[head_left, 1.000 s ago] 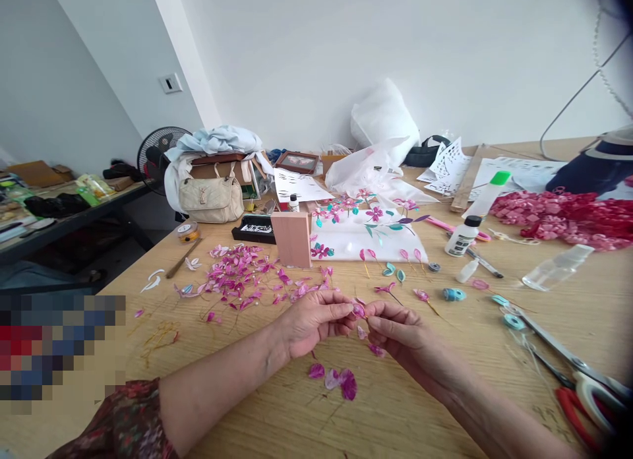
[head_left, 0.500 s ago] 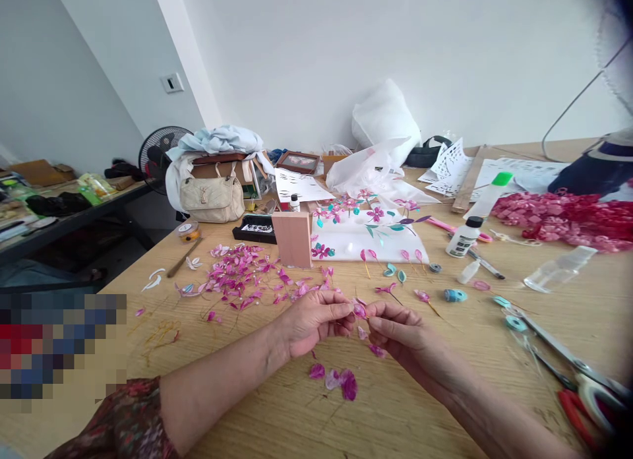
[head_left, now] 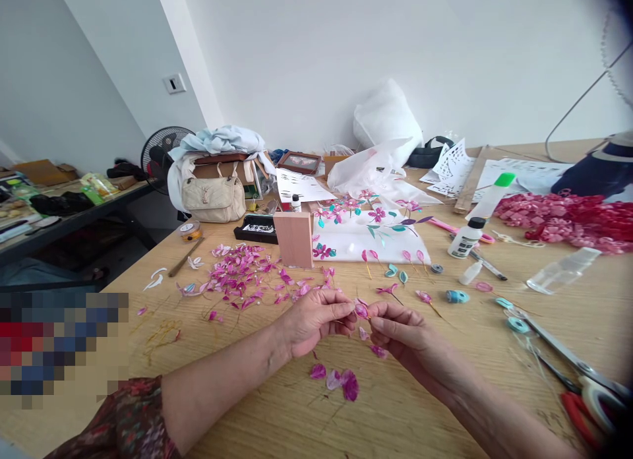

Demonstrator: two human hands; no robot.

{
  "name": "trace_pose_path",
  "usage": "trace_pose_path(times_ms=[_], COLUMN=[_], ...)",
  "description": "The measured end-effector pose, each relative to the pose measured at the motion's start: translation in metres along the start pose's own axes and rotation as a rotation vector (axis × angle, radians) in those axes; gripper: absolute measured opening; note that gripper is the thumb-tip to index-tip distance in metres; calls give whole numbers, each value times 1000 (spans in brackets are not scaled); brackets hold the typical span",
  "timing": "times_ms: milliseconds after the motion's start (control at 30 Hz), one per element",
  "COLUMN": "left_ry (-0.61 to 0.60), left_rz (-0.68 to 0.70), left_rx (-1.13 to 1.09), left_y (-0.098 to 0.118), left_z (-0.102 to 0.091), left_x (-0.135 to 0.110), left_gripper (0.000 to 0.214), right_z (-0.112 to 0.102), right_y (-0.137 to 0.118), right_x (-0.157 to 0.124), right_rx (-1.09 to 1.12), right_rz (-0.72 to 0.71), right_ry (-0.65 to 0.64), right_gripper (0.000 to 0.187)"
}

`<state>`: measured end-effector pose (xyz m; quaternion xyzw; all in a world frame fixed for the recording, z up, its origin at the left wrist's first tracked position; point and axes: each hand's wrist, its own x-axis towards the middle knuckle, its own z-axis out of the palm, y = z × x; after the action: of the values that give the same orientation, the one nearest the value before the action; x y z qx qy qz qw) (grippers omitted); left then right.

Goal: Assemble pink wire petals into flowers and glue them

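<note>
Both hands meet over the wooden table (head_left: 445, 380) at its middle. My left hand (head_left: 314, 320) pinches a small pink petal piece (head_left: 361, 310) between thumb and fingers. My right hand (head_left: 400, 330) is closed in a pinch at the same pink petal piece from the other side. Three loose pink petals (head_left: 336, 380) lie on the table just below the hands. A scatter of pink petals (head_left: 242, 274) lies beyond the left hand.
A small wooden block (head_left: 293, 239) and a white board with pink and teal flowers (head_left: 370, 238) stand behind the hands. Glue bottle (head_left: 465, 237), teal spools (head_left: 457, 296) and scissors (head_left: 578, 373) lie right. A beige bag (head_left: 212, 198) sits at the back left.
The hands stay in the same pinch on the pink piece. The view has shifted very slightly; nothing else has moved.
</note>
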<state>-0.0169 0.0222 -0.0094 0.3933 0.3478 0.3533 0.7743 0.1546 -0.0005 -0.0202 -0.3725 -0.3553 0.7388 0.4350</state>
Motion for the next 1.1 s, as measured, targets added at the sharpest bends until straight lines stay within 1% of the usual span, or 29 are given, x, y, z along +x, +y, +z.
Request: trace_pose_path(times_ms=[333, 633, 833, 1100], left_ry=[-4, 26, 30, 16], left_rz=[-10, -29, -39, -72], left_rx=[-7, -22, -15, -69], left_y=[0, 2, 4, 3], left_z=[1, 5, 6, 4], left_x=[0, -2, -2, -2], left_gripper=[23, 26, 24, 19], right_z=[-4, -2, -4, -5], right_y=[2, 3, 4, 5], right_x=[0, 0, 1, 1], right_rx=[-20, -28, -15, 6], right_rz=[-8, -7, -3, -10], right_ry=[-15, -5, -24, -47], right_gripper=[13, 15, 14, 13])
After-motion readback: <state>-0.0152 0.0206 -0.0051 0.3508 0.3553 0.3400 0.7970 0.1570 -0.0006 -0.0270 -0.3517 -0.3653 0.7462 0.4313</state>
